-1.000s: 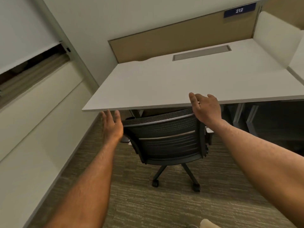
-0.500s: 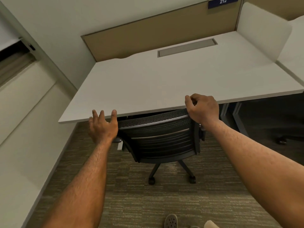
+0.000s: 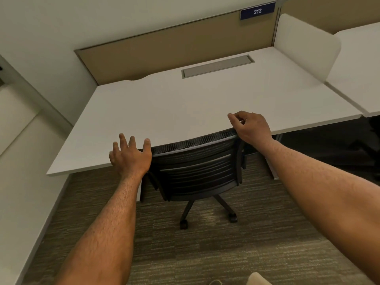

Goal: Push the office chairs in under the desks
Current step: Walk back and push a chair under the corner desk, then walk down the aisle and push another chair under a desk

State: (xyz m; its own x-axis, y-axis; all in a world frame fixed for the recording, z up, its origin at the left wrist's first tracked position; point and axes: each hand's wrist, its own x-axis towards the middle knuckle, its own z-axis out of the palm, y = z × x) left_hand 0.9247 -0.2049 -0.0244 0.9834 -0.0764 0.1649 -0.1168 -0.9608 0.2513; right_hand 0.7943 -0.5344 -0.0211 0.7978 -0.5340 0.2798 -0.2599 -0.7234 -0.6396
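The mesh-backed office chair [image 3: 197, 167] is nearly tucked under the surface [image 3: 185, 112]; its top corner is gripped by the right hand [image 3: 251, 126], the left hand [image 3: 130, 156] spread open beside it. A final push is needed.

Bench [image 3: 185, 112] top: plain white, with a grey inset strip [image 3: 218, 66]. Chair [image 3: 197, 169]: black, mesh-patterned along the upper back, black base and castors. Rear panel [image 3: 164, 46]: tan. Number plate [image 3: 257, 10]: dark blue, white "212". Carpet [image 3: 205, 249]: olive-brown, streaked.

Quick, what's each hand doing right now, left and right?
Left hand: open, fingers spread, at the left top corner of the chair back.
Right hand: closed on the chair back's right top corner.
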